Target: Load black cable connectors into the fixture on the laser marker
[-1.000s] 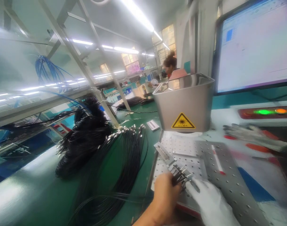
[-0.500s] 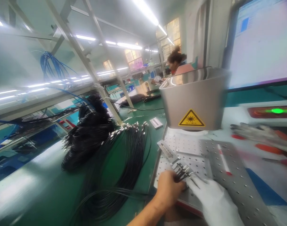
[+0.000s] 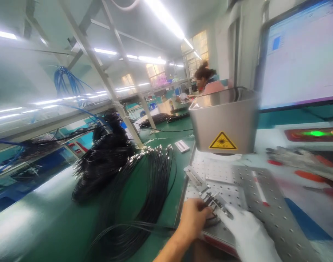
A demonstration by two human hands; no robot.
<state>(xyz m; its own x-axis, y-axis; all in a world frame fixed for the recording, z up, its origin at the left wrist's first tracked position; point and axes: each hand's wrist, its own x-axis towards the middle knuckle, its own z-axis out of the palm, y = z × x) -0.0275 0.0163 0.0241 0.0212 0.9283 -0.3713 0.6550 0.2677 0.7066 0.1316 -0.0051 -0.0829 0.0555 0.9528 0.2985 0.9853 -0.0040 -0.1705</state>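
Note:
My bare left hand (image 3: 193, 218) is closed around several black cables, with its fingers beside the lower end of a small metal fixture (image 3: 195, 179). The cables' metal ends (image 3: 215, 203) lie side by side across that fixture, partly hidden. My right hand (image 3: 250, 233), in a white glove, presses its bent fingertips against the right side of these ends; exactly what it pinches is hidden. Under both hands is a perforated metal plate (image 3: 229, 196). From my left hand, black cable trails left over the green table.
A bundle of black cables (image 3: 152, 189) and a darker heap (image 3: 100, 163) lie on the left. A grey metal housing (image 3: 223, 120) with a laser warning sign stands behind the plate. A red-white pen (image 3: 260, 189), used gloves (image 3: 300, 162) and a monitor (image 3: 302, 54) are right. A person sits beyond.
My right fingers have shifted slightly down and right along the cable ends, which now lie flatter in the fixture. My left hand stays close by. The whole view has tilted slightly.

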